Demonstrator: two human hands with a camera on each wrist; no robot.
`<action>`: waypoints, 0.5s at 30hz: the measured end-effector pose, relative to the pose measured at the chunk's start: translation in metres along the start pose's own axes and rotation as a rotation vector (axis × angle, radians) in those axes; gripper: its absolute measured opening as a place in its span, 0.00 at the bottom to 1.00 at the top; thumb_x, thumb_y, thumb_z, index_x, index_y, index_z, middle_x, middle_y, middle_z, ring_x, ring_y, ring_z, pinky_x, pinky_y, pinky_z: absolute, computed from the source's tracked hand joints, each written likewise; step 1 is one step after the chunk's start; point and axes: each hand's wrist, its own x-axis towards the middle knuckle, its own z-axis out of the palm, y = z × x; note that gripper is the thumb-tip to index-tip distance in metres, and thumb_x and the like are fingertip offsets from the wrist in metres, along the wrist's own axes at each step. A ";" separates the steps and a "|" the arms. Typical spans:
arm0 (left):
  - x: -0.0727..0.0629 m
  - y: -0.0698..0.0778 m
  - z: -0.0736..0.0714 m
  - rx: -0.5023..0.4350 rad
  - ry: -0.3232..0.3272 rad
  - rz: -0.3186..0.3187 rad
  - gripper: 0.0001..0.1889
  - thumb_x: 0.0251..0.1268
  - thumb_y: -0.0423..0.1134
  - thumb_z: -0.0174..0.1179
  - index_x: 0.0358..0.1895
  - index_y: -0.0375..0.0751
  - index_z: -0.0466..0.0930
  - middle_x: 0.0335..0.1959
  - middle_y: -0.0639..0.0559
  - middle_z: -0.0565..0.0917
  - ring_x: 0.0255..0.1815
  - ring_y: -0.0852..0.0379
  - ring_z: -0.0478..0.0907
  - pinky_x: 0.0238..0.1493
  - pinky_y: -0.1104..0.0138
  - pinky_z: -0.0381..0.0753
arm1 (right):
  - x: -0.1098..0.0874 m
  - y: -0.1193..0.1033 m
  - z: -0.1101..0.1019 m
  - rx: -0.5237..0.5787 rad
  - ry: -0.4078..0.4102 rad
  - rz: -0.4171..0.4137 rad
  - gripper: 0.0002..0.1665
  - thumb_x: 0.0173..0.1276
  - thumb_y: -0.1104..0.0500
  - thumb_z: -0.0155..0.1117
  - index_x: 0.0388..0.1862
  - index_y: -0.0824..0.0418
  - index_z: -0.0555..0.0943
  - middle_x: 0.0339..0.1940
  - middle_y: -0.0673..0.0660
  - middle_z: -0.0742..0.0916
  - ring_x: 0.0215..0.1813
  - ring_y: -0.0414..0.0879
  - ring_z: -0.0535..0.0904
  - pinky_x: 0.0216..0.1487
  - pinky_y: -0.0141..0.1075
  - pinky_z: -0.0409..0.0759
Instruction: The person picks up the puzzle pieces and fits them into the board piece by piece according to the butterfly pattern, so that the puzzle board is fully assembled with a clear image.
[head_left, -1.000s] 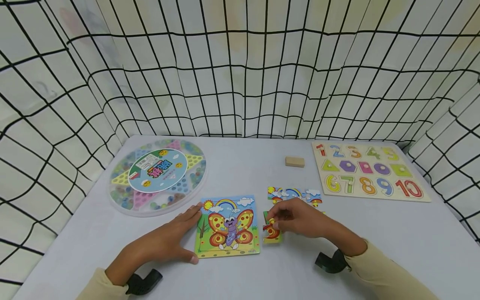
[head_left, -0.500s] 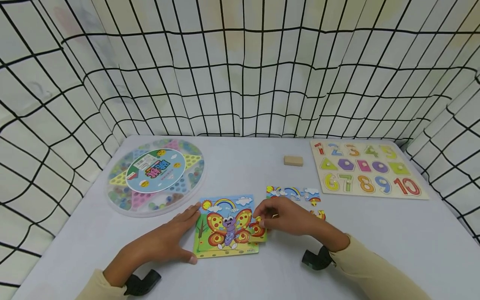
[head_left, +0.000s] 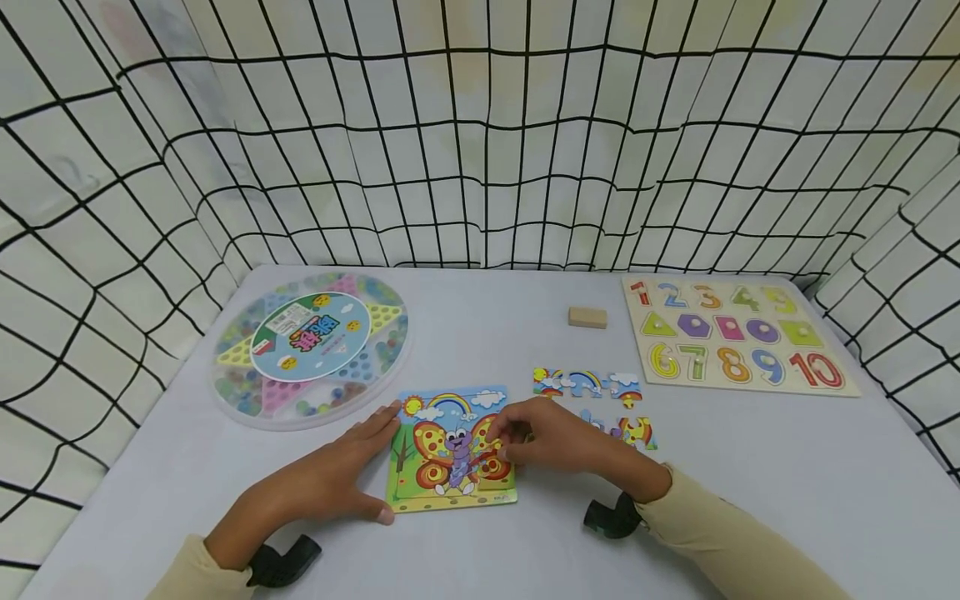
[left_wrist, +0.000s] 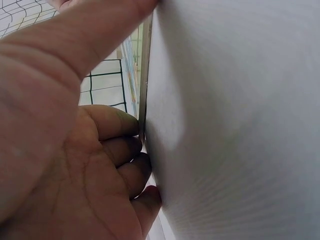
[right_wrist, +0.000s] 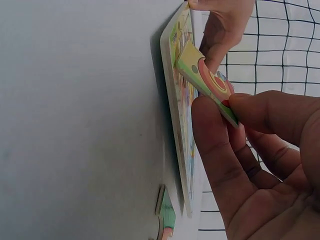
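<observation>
A square butterfly picture puzzle board (head_left: pixel 408 490) lies flat at the middle of the white table. My left hand (head_left: pixel 333 475) rests along its left side, with fingertips and thumb touching the edge. In the left wrist view the fingers (left_wrist: pixel 132 175) bend slightly against that edge. My right hand (head_left: pixel 558 437) is over the board's right part and pinches a puzzle piece (right_wrist: pixel 210 82) with a red and yellow swirl between thumb and fingertips. The piece is tilted, one corner at or very near the board; contact is unclear. The fingers partly cover the right wing.
Several loose puzzle pieces (head_left: pixel 587 383) lie right of the board, some hidden behind the right hand. A wooden block (head_left: pixel 587 317) sits farther back. At back left is a round marble game board (head_left: pixel 311 342), at back right a number board (head_left: pixel 742 337). Black netting (head_left: pixel 487 175) surrounds the table.
My right hand has carried the puzzle piece leftward from beside the board to over its lower right part. The left hand has stayed at the board's left edge.
</observation>
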 end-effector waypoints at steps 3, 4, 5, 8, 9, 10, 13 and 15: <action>0.000 0.000 0.000 -0.003 0.000 0.001 0.61 0.43 0.61 0.74 0.77 0.38 0.49 0.80 0.51 0.42 0.78 0.41 0.40 0.70 0.43 0.52 | 0.002 -0.001 0.003 -0.042 0.008 0.012 0.08 0.66 0.67 0.65 0.41 0.57 0.84 0.29 0.45 0.82 0.33 0.38 0.76 0.35 0.32 0.79; 0.000 0.000 0.000 -0.002 0.000 0.002 0.61 0.43 0.61 0.74 0.77 0.38 0.49 0.80 0.52 0.42 0.78 0.41 0.40 0.70 0.44 0.52 | 0.003 -0.002 0.004 -0.051 0.010 0.014 0.08 0.66 0.67 0.65 0.41 0.57 0.84 0.29 0.45 0.82 0.33 0.38 0.76 0.36 0.32 0.80; 0.000 0.000 0.000 -0.001 0.000 0.004 0.61 0.43 0.61 0.74 0.77 0.38 0.49 0.80 0.52 0.42 0.78 0.41 0.40 0.70 0.44 0.52 | 0.004 -0.003 0.004 -0.057 0.010 0.017 0.08 0.65 0.67 0.65 0.41 0.57 0.84 0.29 0.45 0.82 0.33 0.38 0.76 0.36 0.32 0.80; 0.000 0.000 0.000 0.000 0.000 0.003 0.61 0.43 0.60 0.74 0.77 0.39 0.50 0.80 0.52 0.42 0.78 0.41 0.40 0.70 0.43 0.52 | 0.006 -0.006 0.006 -0.064 0.006 0.023 0.08 0.65 0.67 0.66 0.41 0.58 0.84 0.28 0.44 0.82 0.33 0.38 0.77 0.37 0.32 0.79; 0.000 0.000 0.000 0.001 0.001 0.001 0.61 0.43 0.60 0.74 0.77 0.39 0.50 0.80 0.52 0.42 0.78 0.41 0.40 0.70 0.43 0.52 | 0.007 -0.007 0.007 -0.065 0.004 0.020 0.08 0.65 0.67 0.66 0.41 0.58 0.84 0.29 0.44 0.82 0.33 0.38 0.76 0.37 0.32 0.79; 0.000 0.000 -0.001 0.001 0.001 0.000 0.61 0.43 0.60 0.74 0.77 0.39 0.50 0.80 0.52 0.42 0.78 0.41 0.40 0.70 0.43 0.53 | 0.008 -0.008 0.008 -0.063 0.002 0.018 0.08 0.65 0.68 0.66 0.42 0.58 0.84 0.29 0.44 0.82 0.34 0.38 0.76 0.37 0.32 0.79; 0.000 0.001 -0.001 0.000 -0.001 -0.005 0.61 0.43 0.61 0.74 0.78 0.40 0.49 0.80 0.52 0.41 0.78 0.41 0.40 0.70 0.43 0.53 | 0.009 -0.011 0.011 -0.071 -0.001 0.022 0.10 0.65 0.69 0.65 0.43 0.59 0.84 0.29 0.45 0.82 0.33 0.38 0.76 0.36 0.31 0.79; 0.000 0.000 -0.001 0.000 -0.002 -0.002 0.61 0.43 0.61 0.74 0.78 0.40 0.49 0.80 0.52 0.41 0.78 0.41 0.40 0.70 0.43 0.53 | 0.009 -0.012 0.012 -0.092 0.006 0.022 0.10 0.64 0.69 0.65 0.43 0.60 0.84 0.31 0.45 0.82 0.34 0.38 0.75 0.36 0.31 0.78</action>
